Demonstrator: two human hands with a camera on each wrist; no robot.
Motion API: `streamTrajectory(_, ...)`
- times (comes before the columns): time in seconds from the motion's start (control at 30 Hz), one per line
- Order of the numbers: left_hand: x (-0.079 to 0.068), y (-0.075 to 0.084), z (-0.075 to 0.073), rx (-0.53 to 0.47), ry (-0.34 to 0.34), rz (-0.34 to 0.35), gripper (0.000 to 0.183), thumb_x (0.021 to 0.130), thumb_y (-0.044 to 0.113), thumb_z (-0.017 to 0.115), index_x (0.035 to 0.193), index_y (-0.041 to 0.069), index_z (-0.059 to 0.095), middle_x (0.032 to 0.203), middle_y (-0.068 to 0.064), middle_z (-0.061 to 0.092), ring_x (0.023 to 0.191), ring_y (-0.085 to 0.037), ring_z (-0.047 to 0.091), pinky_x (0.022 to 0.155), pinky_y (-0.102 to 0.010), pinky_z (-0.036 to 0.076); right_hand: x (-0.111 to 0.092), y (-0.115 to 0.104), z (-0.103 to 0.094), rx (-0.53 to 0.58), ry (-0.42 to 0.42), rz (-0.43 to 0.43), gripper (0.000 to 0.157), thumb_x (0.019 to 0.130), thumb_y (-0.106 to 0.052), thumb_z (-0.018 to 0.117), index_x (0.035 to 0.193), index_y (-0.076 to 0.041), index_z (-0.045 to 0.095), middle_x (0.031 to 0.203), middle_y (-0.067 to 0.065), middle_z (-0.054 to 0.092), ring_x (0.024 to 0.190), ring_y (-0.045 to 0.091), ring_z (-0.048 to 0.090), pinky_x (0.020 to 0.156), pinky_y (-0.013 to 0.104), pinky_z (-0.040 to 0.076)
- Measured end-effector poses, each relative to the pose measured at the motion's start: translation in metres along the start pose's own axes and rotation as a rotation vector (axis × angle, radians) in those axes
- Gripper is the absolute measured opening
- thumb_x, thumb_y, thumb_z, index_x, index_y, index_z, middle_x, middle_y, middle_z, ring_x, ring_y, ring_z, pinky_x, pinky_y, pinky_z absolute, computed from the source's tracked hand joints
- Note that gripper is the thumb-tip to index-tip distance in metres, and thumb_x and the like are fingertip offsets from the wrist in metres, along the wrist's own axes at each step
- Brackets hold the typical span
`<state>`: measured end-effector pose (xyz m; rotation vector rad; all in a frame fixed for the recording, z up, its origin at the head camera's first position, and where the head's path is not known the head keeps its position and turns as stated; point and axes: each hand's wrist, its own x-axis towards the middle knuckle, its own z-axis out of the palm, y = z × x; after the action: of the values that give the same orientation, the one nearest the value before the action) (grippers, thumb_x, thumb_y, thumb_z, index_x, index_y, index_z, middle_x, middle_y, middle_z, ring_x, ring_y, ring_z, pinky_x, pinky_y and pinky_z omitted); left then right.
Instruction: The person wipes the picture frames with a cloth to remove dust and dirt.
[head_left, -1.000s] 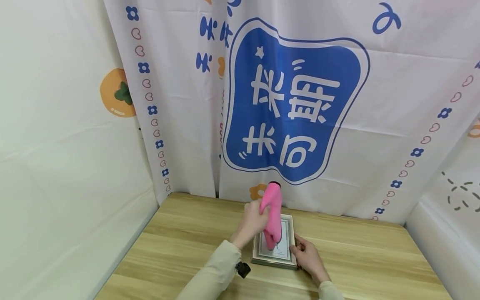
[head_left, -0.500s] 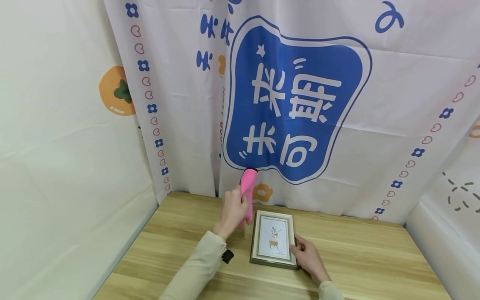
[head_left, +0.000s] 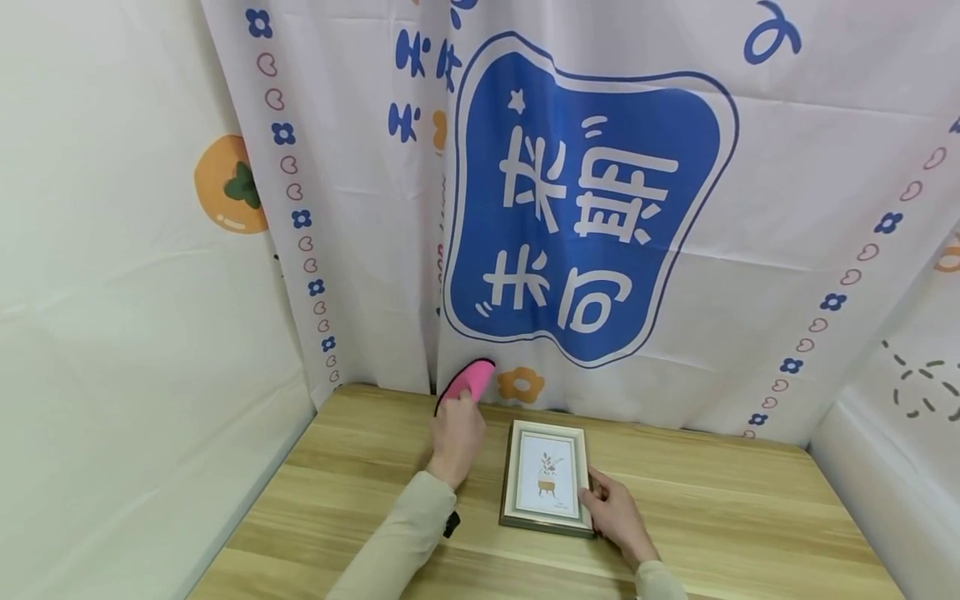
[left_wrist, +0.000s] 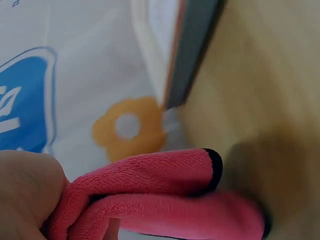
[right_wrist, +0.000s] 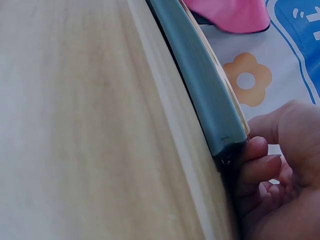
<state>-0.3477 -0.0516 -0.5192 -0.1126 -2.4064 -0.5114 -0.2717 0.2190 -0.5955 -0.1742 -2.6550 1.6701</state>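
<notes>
My left hand (head_left: pixel 457 435) grips a pink cloth (head_left: pixel 474 382) with black edging, beyond the left side of the picture frame and near the back edge of the table. In the left wrist view the plush cloth (left_wrist: pixel 165 172) hangs folded out of the fist, apart from the frame. The picture frame (head_left: pixel 546 477), silvery with a print of a potted plant, lies face up on the table. My right hand (head_left: pixel 619 515) pinches its right edge near the lower corner; the right wrist view shows the thumb and curled fingers (right_wrist: pixel 257 167) at the frame's greenish side (right_wrist: pixel 200 85).
The wood-grain table (head_left: pixel 360 492) meets a white printed curtain (head_left: pixel 750 333) right behind the frame. A pale wall panel (head_left: pixel 135 350) borders the table on the left, another (head_left: pixel 862 450) on the right.
My left hand has carried the pink cloth from above the frame off to its left, uncovering the print, and has then lowered it slightly. The right hand and frame have stayed in place.
</notes>
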Motion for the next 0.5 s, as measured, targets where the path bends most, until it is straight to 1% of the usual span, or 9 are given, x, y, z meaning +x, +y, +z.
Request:
streamTrajectory(0.03,-0.005,0.0,0.006,0.01,-0.005,0.003,0.01,0.085,-0.001,0.073,0.081,-0.001,0.064,0.062,-0.018,0.064,0.053,-0.035,0.068,0.039,-0.042,0.051,-0.001,0.001,0.0,0.0,-0.001,0.0,0.059,0.1,-0.013,0.069,0.154,0.004,0.051,0.079,0.002,0.055,0.054,0.01,0.047,0.047,0.024,0.039)
streamTrajectory(0.1,-0.015,0.004,0.017,-0.003,-0.045,0.01,0.013,0.086,0.003,0.075,0.08,0.001,0.064,0.06,-0.015,0.063,0.05,-0.032,0.067,0.035,-0.037,0.047,-0.002,0.002,0.0,0.002,-0.004,0.001,0.059,0.1,-0.013,0.069,0.154,0.004,0.05,0.078,0.003,0.055,0.054,0.01,0.046,0.047,0.024,0.039)
streamTrajectory(0.17,-0.023,0.009,0.025,-0.046,-0.088,0.022,0.014,0.089,0.005,0.074,0.08,0.002,0.064,0.059,-0.012,0.062,0.048,-0.028,0.065,0.035,-0.033,0.043,-0.003,0.003,0.0,0.009,-0.012,0.004,0.06,0.101,-0.013,0.069,0.154,0.004,0.05,0.077,0.003,0.055,0.053,0.01,0.046,0.047,0.024,0.038)
streamTrajectory(0.23,-0.029,0.016,0.03,-0.101,-0.12,0.038,0.013,0.093,0.006,0.073,0.084,0.001,0.066,0.059,-0.011,0.062,0.047,-0.025,0.064,0.035,-0.029,0.041,-0.003,0.004,0.0,0.013,-0.024,0.01,0.06,0.101,-0.013,0.069,0.155,0.004,0.049,0.077,0.002,0.055,0.053,0.01,0.046,0.047,0.024,0.039)
streamTrajectory(0.27,-0.031,0.02,0.032,-0.133,-0.138,0.043,0.012,0.095,0.007,0.073,0.087,0.0,0.067,0.06,-0.01,0.062,0.048,-0.023,0.064,0.036,-0.028,0.04,-0.003,0.004,0.0,0.013,-0.026,0.011,0.06,0.101,-0.013,0.069,0.155,0.004,0.049,0.077,0.002,0.055,0.054,0.01,0.046,0.047,0.024,0.039)
streamTrajectory(0.3,-0.032,0.023,0.034,-0.157,-0.15,0.052,0.01,0.095,0.005,0.072,0.088,-0.001,0.067,0.06,-0.01,0.062,0.049,-0.022,0.064,0.037,-0.027,0.041,-0.003,0.004,0.0,0.012,-0.026,0.011,0.06,0.101,-0.014,0.069,0.155,0.004,0.049,0.078,0.002,0.055,0.054,0.01,0.046,0.047,0.024,0.039)
streamTrajectory(0.4,-0.034,0.034,0.037,-0.205,-0.192,0.057,0.01,0.098,0.006,0.07,0.092,-0.002,0.068,0.063,-0.011,0.064,0.051,-0.021,0.065,0.04,-0.025,0.042,0.0,0.004,0.0,0.009,-0.028,0.006,0.061,0.102,-0.015,0.068,0.156,0.003,0.048,0.079,0.002,0.054,0.056,0.01,0.046,0.048,0.024,0.038)
streamTrajectory(0.5,-0.035,0.04,0.042,-0.205,-0.225,0.067,0.008,0.099,0.004,0.068,0.095,-0.002,0.07,0.065,-0.012,0.066,0.054,-0.024,0.068,0.042,-0.027,0.046,0.002,0.003,-0.002,0.009,-0.03,0.004,0.061,0.103,-0.016,0.068,0.158,0.001,0.047,0.079,0.003,0.055,0.055,0.01,0.045,0.048,0.024,0.038)
